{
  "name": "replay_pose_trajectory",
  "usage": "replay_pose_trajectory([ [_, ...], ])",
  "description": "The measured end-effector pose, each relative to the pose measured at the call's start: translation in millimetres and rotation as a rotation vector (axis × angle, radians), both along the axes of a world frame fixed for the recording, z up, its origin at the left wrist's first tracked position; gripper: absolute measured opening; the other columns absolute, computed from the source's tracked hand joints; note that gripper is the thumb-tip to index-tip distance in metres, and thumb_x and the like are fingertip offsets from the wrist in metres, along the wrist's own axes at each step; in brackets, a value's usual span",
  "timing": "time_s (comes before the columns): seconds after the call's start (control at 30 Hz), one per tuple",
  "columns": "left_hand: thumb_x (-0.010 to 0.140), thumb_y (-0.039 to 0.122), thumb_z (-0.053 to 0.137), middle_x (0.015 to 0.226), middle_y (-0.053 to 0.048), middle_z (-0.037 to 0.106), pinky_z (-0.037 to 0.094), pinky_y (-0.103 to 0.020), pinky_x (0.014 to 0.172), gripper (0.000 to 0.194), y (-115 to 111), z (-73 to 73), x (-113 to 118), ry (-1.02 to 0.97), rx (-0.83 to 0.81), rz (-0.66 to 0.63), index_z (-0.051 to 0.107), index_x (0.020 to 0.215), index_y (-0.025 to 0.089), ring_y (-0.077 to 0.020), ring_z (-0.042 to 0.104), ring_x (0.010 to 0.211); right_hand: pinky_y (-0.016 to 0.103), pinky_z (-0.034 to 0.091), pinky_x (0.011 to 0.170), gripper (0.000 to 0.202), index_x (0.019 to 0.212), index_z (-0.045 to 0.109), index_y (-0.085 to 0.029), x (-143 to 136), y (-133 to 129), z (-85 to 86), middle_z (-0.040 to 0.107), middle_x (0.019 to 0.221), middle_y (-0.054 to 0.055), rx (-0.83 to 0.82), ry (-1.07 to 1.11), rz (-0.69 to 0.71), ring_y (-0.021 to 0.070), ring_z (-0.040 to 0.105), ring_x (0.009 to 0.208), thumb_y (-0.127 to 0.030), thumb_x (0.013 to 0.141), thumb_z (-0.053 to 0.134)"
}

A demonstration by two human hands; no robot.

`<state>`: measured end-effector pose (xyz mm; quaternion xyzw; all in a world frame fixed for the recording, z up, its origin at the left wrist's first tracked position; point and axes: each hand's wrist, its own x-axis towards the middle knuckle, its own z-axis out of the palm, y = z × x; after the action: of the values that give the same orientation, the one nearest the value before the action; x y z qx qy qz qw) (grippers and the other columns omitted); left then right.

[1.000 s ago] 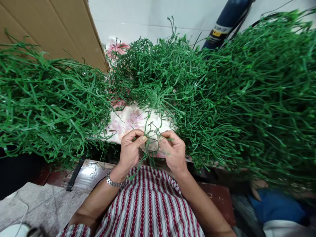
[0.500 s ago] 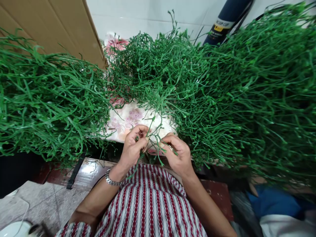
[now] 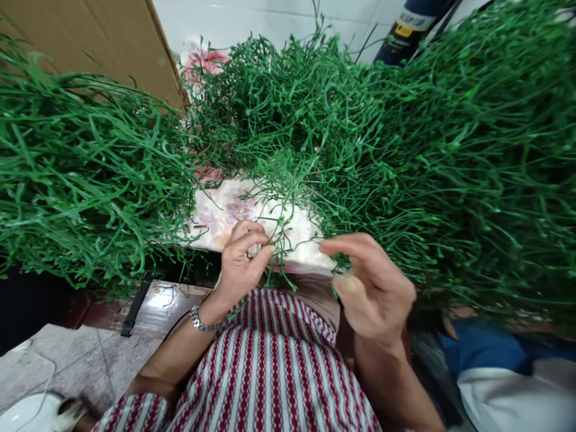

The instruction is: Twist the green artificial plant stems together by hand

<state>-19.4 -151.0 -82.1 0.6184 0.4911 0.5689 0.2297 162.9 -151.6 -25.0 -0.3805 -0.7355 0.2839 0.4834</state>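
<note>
My left hand (image 3: 243, 261), with a metal watch (image 3: 201, 318) on its wrist, pinches a thin green branching stem (image 3: 282, 240) between thumb and fingers. The stem's side shoots spread out in front of the cloth. To its right is my right hand (image 3: 375, 288), raised and apart from the stem. Its forefinger and thumb stand apart, and nothing shows between them. Below both hands, a white cloth with pink and purple patches (image 3: 229, 201) covers the work surface.
Large heaps of similar green stems rise at the left (image 3: 90, 174), the back (image 3: 288, 102) and the right (image 3: 472, 162). A cardboard sheet (image 3: 99, 42) leans at the back left. A dark blue cylinder (image 3: 400, 45) stands behind the stems. White tiles (image 3: 261, 21) line the wall.
My right hand has let go of the stem and moved right, towards the camera, its finger and thumb parting. My left hand keeps its pinch. The view has shifted slightly.
</note>
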Motion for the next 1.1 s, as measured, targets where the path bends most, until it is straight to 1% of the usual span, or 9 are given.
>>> replay_pose_trajectory([
  [0.07, 0.073, 0.012, 0.062, 0.077, -0.002, 0.055, 0.042, -0.027, 0.072, 0.008, -1.5, 0.8, 1.6, 0.019, 0.004, -0.018, 0.057, 0.070, 0.017, -0.0147, 0.053, 0.080, 0.036, 0.045, 0.081, 0.023, 0.104, 0.060, -0.021, -9.5, 7.4, -4.2, 0.061, 0.097, 0.006, -0.004, -0.128, -0.020, 0.0198, 0.055, 0.093, -0.026, 0.081, 0.058],
  [0.13, 0.074, 0.011, 0.061, 0.077, -0.002, 0.056, 0.042, -0.027, 0.072, 0.008, -2.9, 1.6, 2.9, 0.022, 0.009, -0.041, 0.056, 0.071, 0.017, -0.0147, 0.054, 0.080, 0.038, 0.043, 0.087, 0.027, 0.105, 0.060, -0.020, -19.1, 15.0, -14.6, 0.061, 0.103, 0.007, -0.024, -0.211, -0.001, 0.0208, 0.054, 0.100, -0.027, 0.079, 0.063],
  [0.23, 0.074, 0.010, 0.059, 0.077, -0.002, 0.056, 0.043, -0.026, 0.071, 0.009, -4.4, 2.4, 4.5, -0.005, 0.013, -0.059, 0.055, 0.073, 0.017, -0.0139, 0.054, 0.079, 0.038, 0.043, 0.089, 0.020, 0.098, 0.064, -0.020, -26.6, 21.0, -31.7, 0.063, 0.099, 0.006, -0.045, -0.202, 0.053, 0.0193, 0.055, 0.099, -0.026, 0.079, 0.064],
  [0.33, 0.075, 0.009, 0.057, 0.074, -0.001, 0.055, 0.042, -0.023, 0.067, 0.009, -6.1, 3.5, 6.6, -0.030, -0.034, -0.082, 0.054, 0.074, 0.017, -0.0117, 0.053, 0.073, 0.037, 0.044, 0.086, 0.013, 0.092, 0.065, -0.020, -25.8, 19.9, -39.3, 0.064, 0.092, 0.004, -0.043, -0.143, 0.060, 0.0172, 0.057, 0.093, -0.022, 0.080, 0.063],
  [0.47, 0.075, 0.007, 0.054, 0.067, 0.003, 0.050, 0.038, -0.019, 0.057, 0.011, -8.8, 6.5, 9.1, 0.030, -0.105, -0.089, 0.051, 0.073, 0.017, -0.0086, 0.046, 0.061, 0.038, 0.044, 0.085, 0.012, 0.091, 0.065, -0.020, -23.8, 16.4, -35.8, 0.064, 0.089, 0.004, -0.021, -0.133, 0.057, 0.0175, 0.056, 0.090, -0.018, 0.079, 0.062],
  [0.57, 0.074, 0.005, 0.052, 0.068, 0.003, 0.049, 0.038, -0.019, 0.058, 0.013, -9.4, 8.5, 9.8, 0.075, -0.128, -0.068, 0.052, 0.077, 0.017, -0.0082, 0.045, 0.061, 0.036, 0.045, 0.081, 0.011, 0.091, 0.063, -0.020, -24.9, 15.2, -32.5, 0.063, 0.087, 0.004, -0.061, -0.114, 0.094, 0.0167, 0.056, 0.087, -0.016, 0.081, 0.059],
  [0.67, 0.074, 0.004, 0.051, 0.067, 0.003, 0.049, 0.038, -0.020, 0.059, 0.014, -8.1, 9.7, 9.5, 0.094, -0.129, -0.103, 0.052, 0.077, 0.017, -0.0082, 0.045, 0.062, 0.034, 0.045, 0.078, 0.007, 0.089, 0.058, -0.018, -25.6, 14.9, -32.0, 0.060, 0.085, 0.004, -0.075, -0.120, 0.093, 0.0162, 0.055, 0.085, -0.016, 0.084, 0.055],
  [0.97, 0.081, 0.011, 0.051, 0.065, 0.001, 0.047, 0.036, -0.023, 0.057, 0.011, -6.8, 7.6, 0.9, 0.196, -0.135, -0.231, 0.059, 0.077, 0.016, -0.0098, 0.045, 0.060, 0.033, 0.041, 0.071, 0.007, 0.086, 0.050, -0.017, -16.5, 17.9, -27.6, 0.056, 0.079, 0.006, 0.055, -0.425, 0.165, 0.0181, 0.050, 0.076, -0.016, 0.088, 0.043],
  [1.1, 0.081, 0.012, 0.052, 0.065, 0.000, 0.046, 0.036, -0.024, 0.057, 0.013, -5.1, 8.4, -4.2, 0.160, -0.106, -0.287, 0.058, 0.071, 0.016, -0.0104, 0.045, 0.061, 0.031, 0.040, 0.069, 0.008, 0.086, 0.050, -0.017, -14.2, 19.9, -24.0, 0.056, 0.078, 0.005, 0.024, -0.465, 0.229, 0.0174, 0.049, 0.074, -0.018, 0.089, 0.042],
])
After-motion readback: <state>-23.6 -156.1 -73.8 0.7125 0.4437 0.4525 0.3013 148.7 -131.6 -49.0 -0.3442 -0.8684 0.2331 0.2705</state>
